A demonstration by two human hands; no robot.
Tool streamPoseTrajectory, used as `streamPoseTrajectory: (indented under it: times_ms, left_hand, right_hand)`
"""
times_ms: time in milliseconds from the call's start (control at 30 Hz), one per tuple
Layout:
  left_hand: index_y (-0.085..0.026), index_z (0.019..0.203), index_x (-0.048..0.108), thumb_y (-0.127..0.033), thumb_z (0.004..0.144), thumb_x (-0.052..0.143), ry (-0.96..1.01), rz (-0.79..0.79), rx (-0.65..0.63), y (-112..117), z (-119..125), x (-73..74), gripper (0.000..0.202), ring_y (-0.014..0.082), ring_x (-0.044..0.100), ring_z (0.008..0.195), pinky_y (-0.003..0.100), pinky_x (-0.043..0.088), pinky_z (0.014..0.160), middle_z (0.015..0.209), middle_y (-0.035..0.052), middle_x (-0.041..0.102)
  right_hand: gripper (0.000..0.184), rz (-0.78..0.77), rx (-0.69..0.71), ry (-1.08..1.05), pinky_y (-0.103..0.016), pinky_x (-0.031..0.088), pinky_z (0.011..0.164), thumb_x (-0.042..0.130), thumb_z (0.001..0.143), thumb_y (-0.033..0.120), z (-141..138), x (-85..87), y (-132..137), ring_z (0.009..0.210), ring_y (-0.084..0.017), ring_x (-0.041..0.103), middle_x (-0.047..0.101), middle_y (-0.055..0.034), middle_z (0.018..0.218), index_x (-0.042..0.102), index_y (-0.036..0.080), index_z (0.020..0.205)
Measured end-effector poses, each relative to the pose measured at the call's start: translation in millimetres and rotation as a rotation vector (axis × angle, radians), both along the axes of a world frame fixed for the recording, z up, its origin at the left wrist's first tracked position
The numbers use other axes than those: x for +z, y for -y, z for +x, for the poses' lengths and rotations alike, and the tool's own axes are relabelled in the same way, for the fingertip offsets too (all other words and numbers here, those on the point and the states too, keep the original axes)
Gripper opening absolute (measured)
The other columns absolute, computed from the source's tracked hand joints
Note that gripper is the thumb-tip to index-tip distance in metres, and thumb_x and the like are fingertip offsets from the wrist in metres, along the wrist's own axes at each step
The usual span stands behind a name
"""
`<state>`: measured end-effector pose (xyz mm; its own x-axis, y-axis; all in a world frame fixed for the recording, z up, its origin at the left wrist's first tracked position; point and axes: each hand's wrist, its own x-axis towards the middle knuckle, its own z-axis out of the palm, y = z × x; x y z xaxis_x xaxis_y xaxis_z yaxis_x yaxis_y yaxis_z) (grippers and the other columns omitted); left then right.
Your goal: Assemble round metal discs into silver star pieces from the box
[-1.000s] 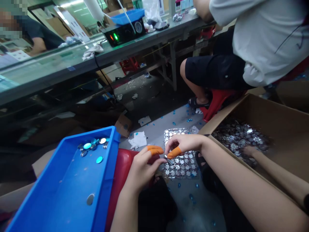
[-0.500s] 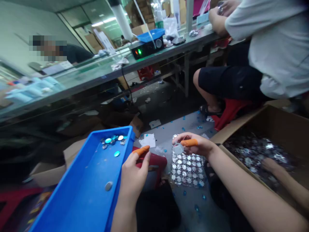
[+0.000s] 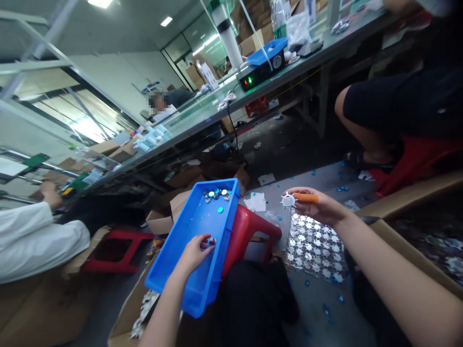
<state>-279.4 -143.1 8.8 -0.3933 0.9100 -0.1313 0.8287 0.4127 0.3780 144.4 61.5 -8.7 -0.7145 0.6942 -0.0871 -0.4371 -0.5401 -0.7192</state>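
Note:
My left hand (image 3: 198, 251) reaches into a blue plastic tray (image 3: 181, 246). Its orange-covered forefinger and thumb close around a small round metal disc (image 3: 212, 241) near the tray's right wall. My right hand (image 3: 313, 206), with an orange finger cot, pinches a white, spiked, gear-shaped piece (image 3: 288, 200) by its edge. Below that hand lies a sheet of silvery gear-shaped pieces (image 3: 314, 246) in rows. At the tray's far end are several loose discs, some turquoise, and a turquoise disc (image 3: 220, 210) lies apart from them.
Under the tray's right side stands a red stool (image 3: 249, 226). A cardboard box (image 3: 390, 241) with silvery pieces is at the right, and another box (image 3: 125, 313) at lower left. A long workbench (image 3: 202, 123) crosses behind. Co-workers sit on both sides.
My left hand has moved down into the tray and onto the disc. My right hand still holds the gear-shaped piece, now turned face-on. The view has swung left.

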Motion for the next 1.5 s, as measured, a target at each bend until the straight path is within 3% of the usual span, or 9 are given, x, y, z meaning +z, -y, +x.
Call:
streamPoseTrajectory:
  times_ms: [267,567,800,1233,1367,1500]
  left_hand:
    - [-0.017,0.088,0.069,-0.045,0.067,0.064,-0.004,0.019,0.054,-12,-2,-16.6,0.035,0.0249,0.069,0.076,0.037,0.056,0.075,0.083,0.0064,0.072]
    - [-0.014,0.105,0.066,-0.038,0.064,0.062,-0.054,0.081,0.037,-15,3,-18.1,0.047,0.0241,0.066,0.077,0.036,0.054,0.075,0.078,0.0041,0.063]
    - [-0.016,0.093,0.072,-0.041,0.064,0.063,-0.022,0.125,-0.023,-11,7,-19.2,0.04,0.0224,0.066,0.076,0.038,0.057,0.079,0.094,0.0089,0.062]
    - [-0.018,0.092,0.072,-0.048,0.064,0.068,0.047,0.191,0.043,-2,8,-17.8,0.041,0.0254,0.07,0.081,0.041,0.059,0.083,0.09,0.0078,0.07]
    - [-0.014,0.105,0.068,-0.054,0.067,0.069,0.065,0.25,0.147,-6,10,-0.7,0.055,0.028,0.071,0.084,0.043,0.061,0.08,0.088,0.0097,0.071]
    - [-0.012,0.125,0.059,-0.056,0.076,0.07,0.154,0.427,0.189,-15,36,46.6,0.067,0.0272,0.07,0.099,0.044,0.059,0.092,0.107,0.0128,0.07]
  right_hand:
    - [0.035,-0.071,-0.004,-0.039,-0.02,0.045,0.055,0.083,0.069,0.018,-4,2.2,-2,0.064,-0.009,0.058,0.068,-0.0042,0.084,0.073,0.017,0.103]
    - [0.036,-0.085,-0.003,-0.096,-0.018,0.038,0.05,0.083,0.067,0.017,-5,8.2,0,0.058,-0.007,0.052,0.062,-0.0016,0.074,0.073,0.016,0.102]
    - [0.034,-0.049,-0.003,-0.118,-0.017,0.036,0.049,0.083,0.069,0.022,-7,6.1,-1,0.057,-0.006,0.048,0.058,-0.0004,0.07,0.073,0.014,0.101]
    - [0.034,-0.01,0.006,-0.092,-0.019,0.036,0.048,0.081,0.073,0.023,-6,1.1,-3,0.055,-0.007,0.047,0.062,-0.0017,0.072,0.073,0.017,0.105]
    - [0.036,-0.033,-0.003,-0.061,-0.018,0.036,0.048,0.084,0.069,0.026,-7,6.7,-1,0.057,-0.007,0.05,0.063,-0.0022,0.074,0.074,0.017,0.102]
    - [0.041,-0.029,0.032,0.01,-0.017,0.034,0.048,0.087,0.064,0.028,-10,14.5,3,0.057,-0.007,0.051,0.063,-0.0021,0.072,0.074,0.015,0.1]
